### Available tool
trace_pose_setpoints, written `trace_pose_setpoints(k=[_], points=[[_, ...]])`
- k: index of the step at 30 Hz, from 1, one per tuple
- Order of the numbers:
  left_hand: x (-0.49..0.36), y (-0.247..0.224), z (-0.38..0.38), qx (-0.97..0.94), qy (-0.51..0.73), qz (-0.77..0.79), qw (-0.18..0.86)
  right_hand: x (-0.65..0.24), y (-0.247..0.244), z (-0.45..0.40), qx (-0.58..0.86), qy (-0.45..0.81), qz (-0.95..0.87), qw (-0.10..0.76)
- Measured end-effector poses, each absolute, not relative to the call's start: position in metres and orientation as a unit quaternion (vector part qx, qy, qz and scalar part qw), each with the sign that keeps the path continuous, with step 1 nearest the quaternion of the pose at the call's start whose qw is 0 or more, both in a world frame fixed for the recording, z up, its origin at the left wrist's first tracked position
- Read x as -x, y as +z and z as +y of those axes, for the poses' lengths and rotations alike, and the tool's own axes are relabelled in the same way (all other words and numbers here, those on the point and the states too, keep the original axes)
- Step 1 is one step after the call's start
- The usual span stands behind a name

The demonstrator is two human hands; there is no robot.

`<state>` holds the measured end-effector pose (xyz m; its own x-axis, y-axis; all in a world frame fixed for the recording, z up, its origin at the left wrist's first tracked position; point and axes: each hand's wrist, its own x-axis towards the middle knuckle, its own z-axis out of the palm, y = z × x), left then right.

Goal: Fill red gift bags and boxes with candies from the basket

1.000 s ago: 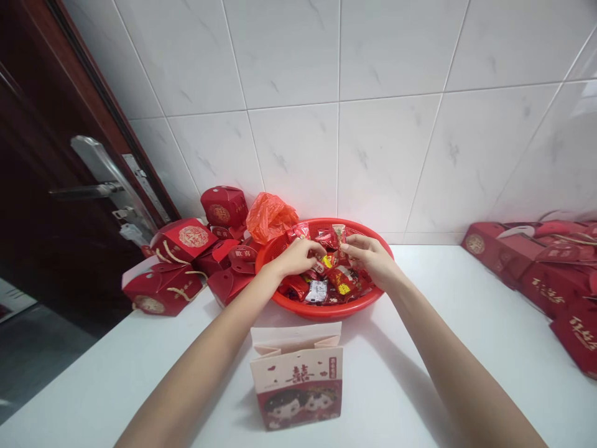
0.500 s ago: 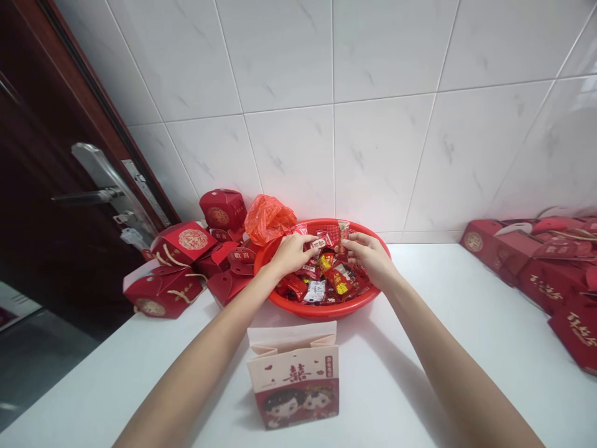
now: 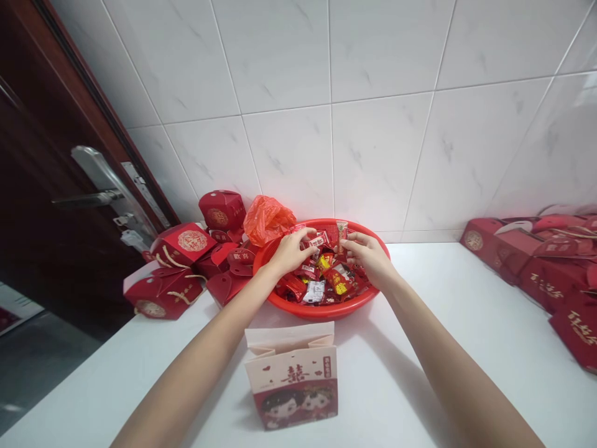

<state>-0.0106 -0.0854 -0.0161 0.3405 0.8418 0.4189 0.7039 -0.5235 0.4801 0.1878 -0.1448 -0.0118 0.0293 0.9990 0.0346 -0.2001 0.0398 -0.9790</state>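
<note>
Both hands are over a red plastic basket (image 3: 321, 313) heaped with wrapped candies (image 3: 336, 280). My right hand (image 3: 368, 254) pinches a slim candy in a gold and red wrapper (image 3: 342, 231), holding it upright above the heap. My left hand (image 3: 290, 250) has thumb and fingers apart, close to a red and white wrapped candy (image 3: 319, 239) just past its fingertips. In front of the basket stands a paper gift bag (image 3: 293, 379), white and red with two cartoon figures, its top open.
Folded red gift boxes (image 3: 186, 242) with cord handles are stacked left of the basket, beside a crumpled red plastic bag (image 3: 267, 219). More red boxes (image 3: 536, 261) lie at the right. A tiled wall (image 3: 373, 155) backs the white table (image 3: 466, 323); a door handle (image 3: 100, 186) is at left.
My left thumb and fingers have spread from the red and white candy they were pinching. The right hand keeps its candy in nearly the same place.
</note>
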Motion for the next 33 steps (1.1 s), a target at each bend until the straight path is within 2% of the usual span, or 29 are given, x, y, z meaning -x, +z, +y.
trace_pose_setpoints(k=[6,12,18,24,28,33], points=[[0.007,-0.0162,-0.0899,-0.817,0.39,0.391,0.163,-0.1869,-0.0114,-0.143,0.453,0.543,-0.415,0.572],[0.0047,-0.0164,-0.0922,-0.833,0.387,0.33,0.218,-0.186,-0.0118,-0.1405,0.455,0.554,-0.396,0.574],[0.0036,-0.0152,-0.0948,-0.83,0.358,0.348,0.249,-0.1873,-0.0126,-0.1403,0.452,0.544,-0.411,0.575],[0.0078,-0.015,-0.089,-0.815,0.359,0.41,0.194,-0.1882,-0.0141,-0.1403,0.45,0.539,-0.415,0.579],[0.0111,-0.0136,-0.0869,-0.834,0.307,0.445,0.109,-0.1876,-0.0131,-0.1409,0.447,0.536,-0.414,0.584],[0.006,-0.01,-0.0918,-0.881,0.174,0.426,0.111,-0.1875,-0.0133,-0.1407,0.444,0.537,-0.413,0.586]])
